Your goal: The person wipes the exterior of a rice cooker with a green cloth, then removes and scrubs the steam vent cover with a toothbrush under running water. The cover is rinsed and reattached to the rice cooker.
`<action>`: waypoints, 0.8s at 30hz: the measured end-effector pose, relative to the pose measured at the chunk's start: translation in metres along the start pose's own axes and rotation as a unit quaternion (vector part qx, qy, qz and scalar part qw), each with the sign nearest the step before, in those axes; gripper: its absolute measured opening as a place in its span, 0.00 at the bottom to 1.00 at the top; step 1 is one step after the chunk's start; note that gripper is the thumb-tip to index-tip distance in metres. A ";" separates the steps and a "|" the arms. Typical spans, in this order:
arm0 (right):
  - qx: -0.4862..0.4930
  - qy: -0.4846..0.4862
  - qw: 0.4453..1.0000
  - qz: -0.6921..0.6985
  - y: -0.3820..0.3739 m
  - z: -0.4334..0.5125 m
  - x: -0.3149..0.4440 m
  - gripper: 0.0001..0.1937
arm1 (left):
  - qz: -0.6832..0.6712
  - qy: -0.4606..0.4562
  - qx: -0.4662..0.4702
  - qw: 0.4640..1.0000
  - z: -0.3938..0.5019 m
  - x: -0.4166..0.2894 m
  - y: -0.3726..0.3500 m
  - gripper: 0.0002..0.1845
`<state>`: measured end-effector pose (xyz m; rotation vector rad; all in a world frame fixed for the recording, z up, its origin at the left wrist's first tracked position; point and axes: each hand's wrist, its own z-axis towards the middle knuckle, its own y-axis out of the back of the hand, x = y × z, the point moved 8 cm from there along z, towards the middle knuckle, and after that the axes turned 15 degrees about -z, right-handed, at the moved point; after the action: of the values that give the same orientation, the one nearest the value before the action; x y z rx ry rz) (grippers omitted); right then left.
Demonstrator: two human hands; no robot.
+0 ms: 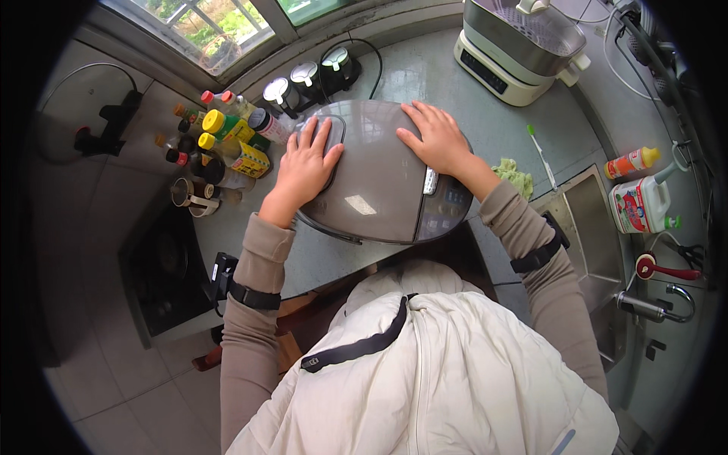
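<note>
A large rounded rice cooker (375, 170) with a closed grey-brown lid lies before me on the counter, its button panel towards the right. My left hand (307, 165) rests on the lid's left part, over a dark-rimmed vent cover, with the fingers spread. On the far right part of the lid lies my right hand (435, 139), fingers apart, near the silvery latch button (431, 181). Neither hand is closed around anything. A green cloth (513, 177) lies just right of the cooker, partly behind my right forearm.
Bottles with yellow caps (233, 153) and seasoning jars (304, 74) crowd the left and back. An electric steamer (517, 51) stands at the back right. A toothbrush (541, 156) lies by the steel sink (597, 227); a dark stove (168, 273) is at left.
</note>
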<state>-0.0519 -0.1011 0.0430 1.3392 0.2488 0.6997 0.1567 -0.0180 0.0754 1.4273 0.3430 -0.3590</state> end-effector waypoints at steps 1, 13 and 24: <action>-0.001 -0.003 1.000 0.005 0.001 0.000 -0.001 0.32 | -0.022 0.017 0.033 0.999 0.002 0.002 0.001 0.31; -0.006 -0.012 0.999 0.029 0.004 -0.002 -0.004 0.31 | -0.423 0.169 -0.016 0.890 0.015 0.060 0.012 0.38; -0.011 -0.015 0.999 0.028 0.007 -0.001 -0.003 0.31 | -0.701 0.159 -0.027 0.694 0.011 0.060 0.042 0.23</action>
<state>-0.0566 -0.1018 0.0485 1.3394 0.1806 0.7276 0.2294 -0.0262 0.0873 0.8850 1.7402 -1.3163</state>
